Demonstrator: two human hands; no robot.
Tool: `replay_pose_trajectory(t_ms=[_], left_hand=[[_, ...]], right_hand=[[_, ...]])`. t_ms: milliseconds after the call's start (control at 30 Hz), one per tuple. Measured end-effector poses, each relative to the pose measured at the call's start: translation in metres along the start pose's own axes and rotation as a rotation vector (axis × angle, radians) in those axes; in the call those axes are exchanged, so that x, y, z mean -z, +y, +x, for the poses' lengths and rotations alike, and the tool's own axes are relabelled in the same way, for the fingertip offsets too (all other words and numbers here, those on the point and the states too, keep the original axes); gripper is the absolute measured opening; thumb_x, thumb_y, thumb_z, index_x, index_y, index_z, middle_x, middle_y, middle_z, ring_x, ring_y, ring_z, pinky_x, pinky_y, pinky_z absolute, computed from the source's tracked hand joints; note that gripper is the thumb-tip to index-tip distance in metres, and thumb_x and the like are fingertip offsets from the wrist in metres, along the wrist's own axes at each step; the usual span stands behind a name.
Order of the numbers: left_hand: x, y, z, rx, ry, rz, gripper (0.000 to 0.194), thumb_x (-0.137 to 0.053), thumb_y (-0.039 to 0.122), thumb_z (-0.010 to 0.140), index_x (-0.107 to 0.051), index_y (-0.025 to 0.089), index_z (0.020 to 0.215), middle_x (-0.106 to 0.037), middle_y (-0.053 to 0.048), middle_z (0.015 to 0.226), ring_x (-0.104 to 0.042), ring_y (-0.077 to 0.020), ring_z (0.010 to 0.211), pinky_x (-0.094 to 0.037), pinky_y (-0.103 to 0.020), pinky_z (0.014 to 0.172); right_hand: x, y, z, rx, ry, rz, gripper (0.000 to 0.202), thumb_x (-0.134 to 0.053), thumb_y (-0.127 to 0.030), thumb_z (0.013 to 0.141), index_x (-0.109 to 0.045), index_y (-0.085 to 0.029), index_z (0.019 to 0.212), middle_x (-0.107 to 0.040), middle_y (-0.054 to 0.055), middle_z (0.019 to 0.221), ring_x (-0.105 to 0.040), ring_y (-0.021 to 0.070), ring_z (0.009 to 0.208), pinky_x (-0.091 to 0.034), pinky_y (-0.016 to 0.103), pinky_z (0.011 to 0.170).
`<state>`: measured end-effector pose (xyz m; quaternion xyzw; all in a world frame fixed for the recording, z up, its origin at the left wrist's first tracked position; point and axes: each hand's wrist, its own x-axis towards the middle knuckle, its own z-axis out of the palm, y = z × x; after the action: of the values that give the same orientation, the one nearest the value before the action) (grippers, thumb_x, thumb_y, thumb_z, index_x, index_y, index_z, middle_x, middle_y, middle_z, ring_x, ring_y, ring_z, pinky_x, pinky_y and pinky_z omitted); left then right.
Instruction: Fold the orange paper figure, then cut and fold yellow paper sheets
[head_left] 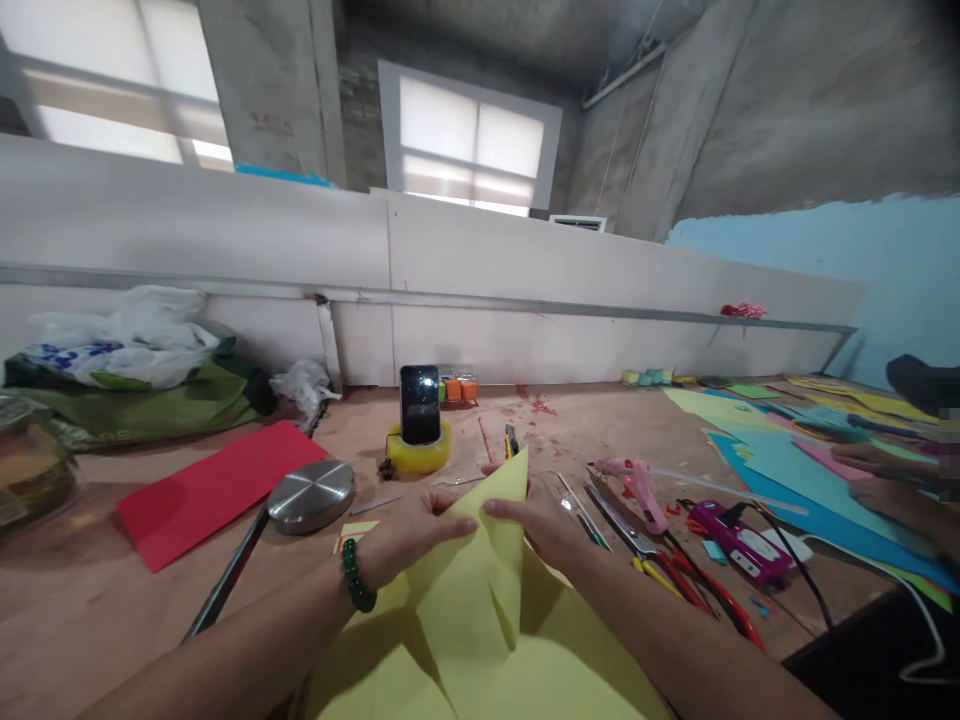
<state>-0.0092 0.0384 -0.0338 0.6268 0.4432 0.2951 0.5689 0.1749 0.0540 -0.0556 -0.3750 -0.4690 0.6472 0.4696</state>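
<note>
A large yellow paper (465,600), creased and raised to a point, stands up between my hands at the table's near edge. My left hand (420,527), with a green bead bracelet on the wrist, pinches the paper's left side, thumb on its front face. My right hand (536,520) grips the right side near the raised tip, its thumb also on the front; its other fingers are mostly hidden behind the paper. Under the raised part lies more yellow paper.
Left: red paper (217,490), a metal disc (310,494), bags (135,370). Ahead: a phone (420,403) in a yellow tape roll (420,449). Right: a pink glue gun (634,488), scissors (637,540), a purple power strip (739,545), coloured sheets (802,480) and another person's hands (892,490).
</note>
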Motion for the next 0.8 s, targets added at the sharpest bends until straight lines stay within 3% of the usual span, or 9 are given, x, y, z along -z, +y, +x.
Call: replay_pose_trajectory(t_ms=[267,533,800], left_hand=[[0.001,-0.006,0.002,0.079,0.017,-0.092,0.037,-0.081,0.050,0.055,-0.072,0.016,0.068,-0.069,-0.001,0.062,-0.057,-0.0145,0.053,-0.043,-0.024,0.051],[-0.006,-0.010,0.003,0.042,-0.010,-0.119,0.046,-0.081,0.057,0.054,-0.073,0.014,0.071,-0.067,-0.001,0.062,-0.055,-0.0137,0.054,-0.041,-0.025,0.053],[-0.011,-0.015,0.002,0.052,-0.022,-0.120,0.054,-0.077,0.064,0.054,-0.070,0.014,0.073,-0.067,-0.002,0.065,-0.057,-0.0148,0.057,-0.042,-0.025,0.054]], right_hand=[[0.000,-0.009,-0.004,0.046,0.081,-0.043,0.069,-0.089,-0.029,0.041,-0.062,-0.015,0.103,-0.068,-0.001,0.065,-0.061,0.0162,0.056,-0.049,0.028,0.057],[0.001,-0.008,-0.005,0.076,0.122,-0.078,0.049,-0.087,-0.029,0.043,-0.061,-0.016,0.084,-0.067,0.000,0.063,-0.060,0.0169,0.053,-0.049,0.028,0.051],[-0.002,-0.010,-0.009,0.081,0.150,-0.056,0.068,-0.088,-0.029,0.044,-0.058,-0.016,0.103,-0.066,-0.003,0.063,-0.059,0.0152,0.052,-0.049,0.026,0.050]])
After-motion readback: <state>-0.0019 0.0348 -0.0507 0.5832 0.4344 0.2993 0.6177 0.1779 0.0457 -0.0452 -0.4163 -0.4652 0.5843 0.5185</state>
